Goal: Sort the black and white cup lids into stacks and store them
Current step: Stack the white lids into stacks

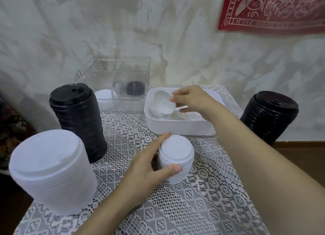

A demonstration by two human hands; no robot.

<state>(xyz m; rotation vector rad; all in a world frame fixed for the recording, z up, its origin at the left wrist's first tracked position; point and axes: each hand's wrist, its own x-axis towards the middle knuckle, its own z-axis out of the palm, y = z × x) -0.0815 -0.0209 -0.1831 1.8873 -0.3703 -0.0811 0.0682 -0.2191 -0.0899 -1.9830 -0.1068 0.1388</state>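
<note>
- Left hand (146,166): thumb in front, fingers behind, curled round short white lid stack (175,157); stack upright on lace tablecloth (175,208).
- Right hand (190,99): fingertips pinched on rim of loose white lid (161,104), tilted, held just above the inside of white tub (179,129); whether one lid or several nested, cannot tell.
- White tub: just beyond left-hand grip, directly beneath right-hand grip; pale contents inside, too washed out to identify.
- Tall white lid stack (51,171): left of left-hand grip, nearer the viewer, apart from it.
- Black lid stack (79,120): left of and beyond left-hand grip, just behind tall white stack.
- Second black lid stack (269,115): well to the right of right-hand grip, at table's far right edge.
- Clear container (123,83): left of and beyond right-hand grip, touching or nearly touching the tub; a few black lids (134,88) on edge in its right compartment, a few white lids (104,99) in its left.
- Writing: red cloth hanging (274,8), high above and right of both grips; "KEEP" along its left border, "GOOD FIGHT" upside down along its bottom border; no legible marks on lids or tub.
- Surface and room: white lace over a small table; mottled off-white wall (123,32) behind; brown wooden strip (299,145) at wall's base, right.
</note>
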